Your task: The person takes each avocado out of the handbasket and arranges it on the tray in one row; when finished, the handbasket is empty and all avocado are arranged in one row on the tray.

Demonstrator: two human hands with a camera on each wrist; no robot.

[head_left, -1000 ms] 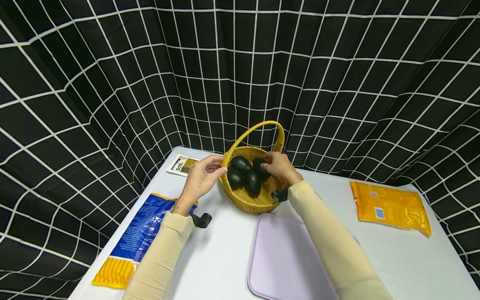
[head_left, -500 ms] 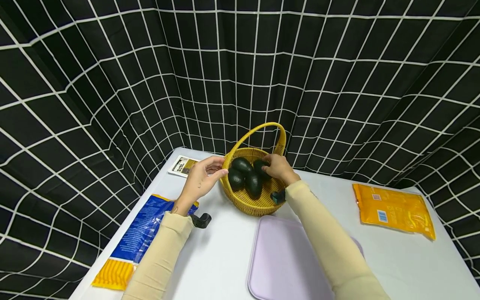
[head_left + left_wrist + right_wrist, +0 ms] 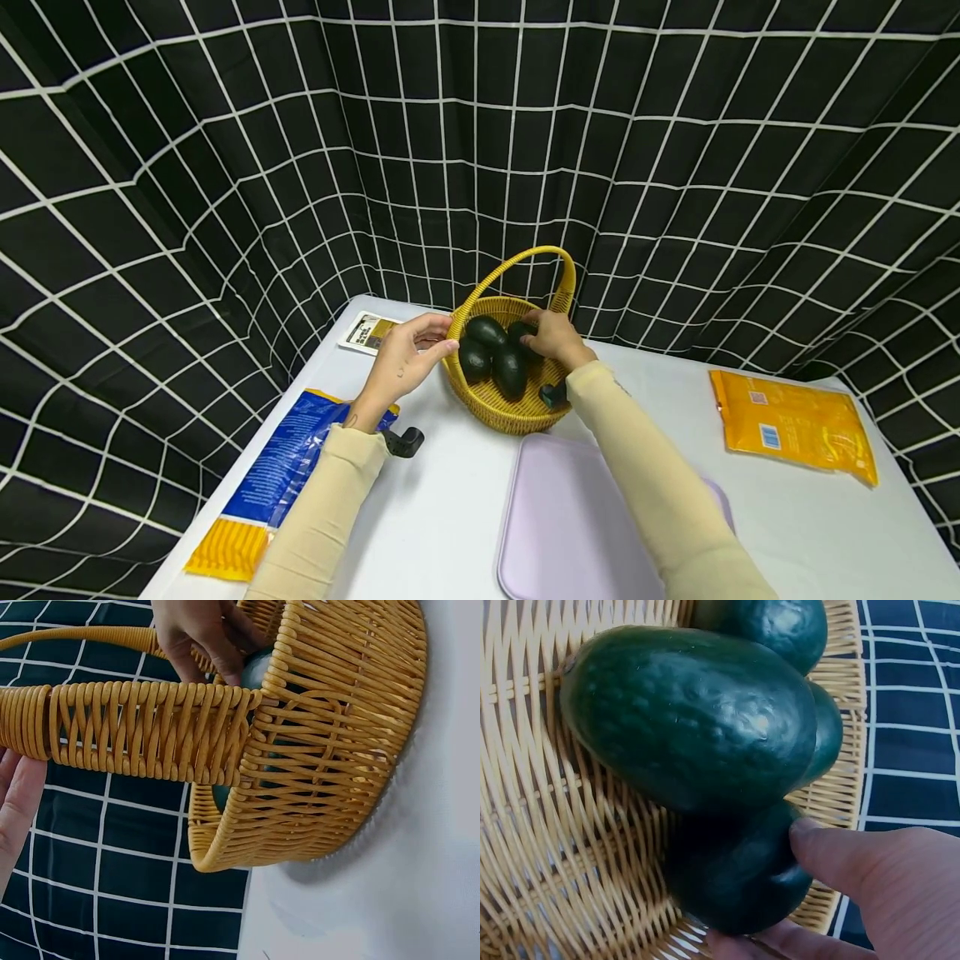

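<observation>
A yellow wicker basket (image 3: 516,422) with a tall arched handle (image 3: 150,731) stands on the white table, holding several dark green avocados (image 3: 510,373). My left hand (image 3: 402,354) holds the handle near its left base, thumb in front and fingers behind. Inside the basket, on the right side, my right hand (image 3: 558,338) grips an avocado (image 3: 739,877) between thumb and fingers. That avocado touches a larger-looking one (image 3: 690,716) in the right wrist view. The fingertips under the gripped avocado are partly hidden.
A lilac tray (image 3: 570,517) lies in front of the basket, partly under the right forearm. On the left are a blue and yellow packet (image 3: 277,467) and a small white and brown packet (image 3: 366,332). An orange packet (image 3: 795,425) lies far right. Grid-patterned black curtain (image 3: 525,150) surrounds the table.
The head view has shifted slightly, so the basket and packets sit a little further right and lower. Both hands keep their hold, with the right hand still in the basket.
</observation>
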